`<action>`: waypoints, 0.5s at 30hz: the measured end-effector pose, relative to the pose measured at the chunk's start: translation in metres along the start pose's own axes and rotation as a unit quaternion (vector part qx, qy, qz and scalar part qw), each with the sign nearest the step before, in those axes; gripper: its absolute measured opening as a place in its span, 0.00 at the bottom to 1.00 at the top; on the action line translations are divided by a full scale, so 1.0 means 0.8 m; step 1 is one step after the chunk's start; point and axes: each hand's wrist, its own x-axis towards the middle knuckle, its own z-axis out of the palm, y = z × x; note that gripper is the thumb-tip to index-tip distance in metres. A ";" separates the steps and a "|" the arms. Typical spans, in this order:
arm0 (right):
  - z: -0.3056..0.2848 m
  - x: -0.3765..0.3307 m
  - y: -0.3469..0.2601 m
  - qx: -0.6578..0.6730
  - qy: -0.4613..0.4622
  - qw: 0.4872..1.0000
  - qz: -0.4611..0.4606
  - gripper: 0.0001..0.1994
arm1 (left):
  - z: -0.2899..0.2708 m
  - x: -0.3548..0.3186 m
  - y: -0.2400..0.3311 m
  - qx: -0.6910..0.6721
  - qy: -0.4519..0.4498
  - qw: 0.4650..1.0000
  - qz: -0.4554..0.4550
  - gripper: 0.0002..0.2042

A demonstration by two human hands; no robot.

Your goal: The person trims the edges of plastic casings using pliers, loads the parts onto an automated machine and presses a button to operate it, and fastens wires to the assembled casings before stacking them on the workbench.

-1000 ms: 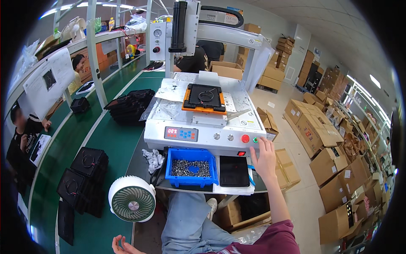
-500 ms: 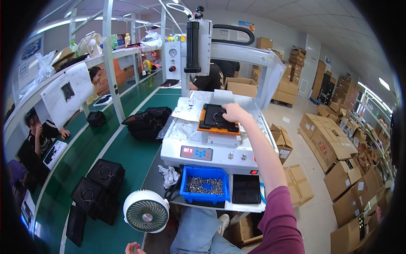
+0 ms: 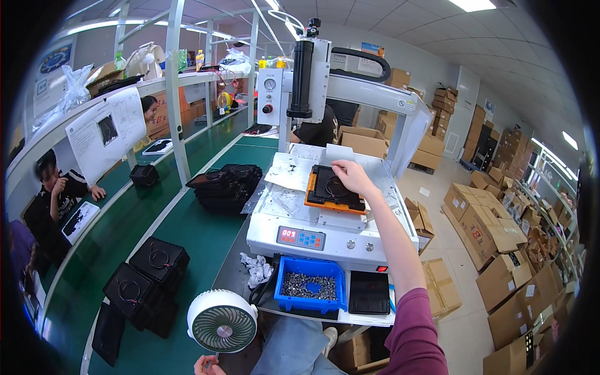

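Observation:
My right hand (image 3: 353, 177) reaches over a white benchtop machine (image 3: 265, 232), its bent fingers together on the far part of a black panel (image 3: 325, 189). Whether they pinch anything is hidden. The panel lies in an orange fixture (image 3: 317, 205), and a thin cable (image 3: 338, 187) loops on top of it near the fingertips. At the lower edge my left hand (image 3: 208, 365) shows only in part, below a white fan (image 3: 223, 320). Its fingers are loosely bent and apart, with nothing seen in them.
A blue bin (image 3: 310, 305) of small metal parts stands before the machine, beside a black tray (image 3: 369, 293). Black cases (image 3: 159, 259) with cables and a black stack (image 3: 226, 187) lie on the green bench. A black cylinder (image 3: 301, 81) hangs above. Co-workers sit left and behind.
The whole view has shifted, so the machine sits slightly farther right and lower. My right hand stays at the panel. The machine's red display reads differently.

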 end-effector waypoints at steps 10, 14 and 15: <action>0.003 0.009 0.006 0.017 -0.012 1.000 0.017 0.15 | -0.007 -0.003 -0.001 0.001 -0.004 1.000 -0.012 0.12; -0.013 -0.007 -0.006 -0.058 0.029 0.998 -0.007 0.14 | -0.004 -0.007 -0.004 -0.009 -0.020 1.000 -0.022 0.12; -0.023 -0.016 -0.010 -0.060 0.030 0.998 -0.003 0.14 | -0.003 -0.007 -0.005 -0.009 -0.025 0.999 -0.022 0.12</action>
